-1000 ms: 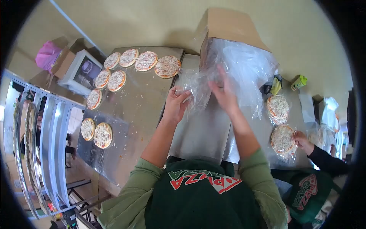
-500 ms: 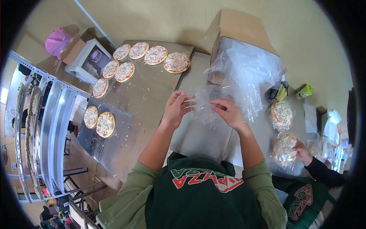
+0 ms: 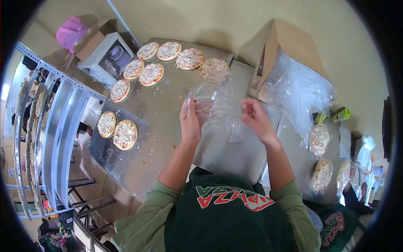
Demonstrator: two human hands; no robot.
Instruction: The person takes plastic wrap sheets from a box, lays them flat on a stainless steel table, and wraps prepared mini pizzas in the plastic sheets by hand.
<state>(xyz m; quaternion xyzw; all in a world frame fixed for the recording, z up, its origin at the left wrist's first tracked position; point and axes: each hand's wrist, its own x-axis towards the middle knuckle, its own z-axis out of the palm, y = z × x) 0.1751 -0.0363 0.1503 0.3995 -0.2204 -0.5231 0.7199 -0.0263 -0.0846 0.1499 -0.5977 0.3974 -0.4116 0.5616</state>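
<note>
Left hand (image 3: 192,122) pinches clear bag (image 3: 218,103) above bench (image 3: 226,161), likely to keep it spread; right hand (image 3: 257,119) curled beside it, grip unclear; pizzas (image 3: 125,135) lie flat leftward, apparently for easy reach.

Pizzas (image 3: 151,74) on tbl (image 3: 161,122), L; box (image 3: 298,46) w/ bags (image 3: 294,86), R.

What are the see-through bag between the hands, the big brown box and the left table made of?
The bag looks like thin, glossy plastic: it's clear and wrinkled. The box seems dull cardboard, brown with creased edges. The table is probably smooth metal: grey, softly shiny.
</note>
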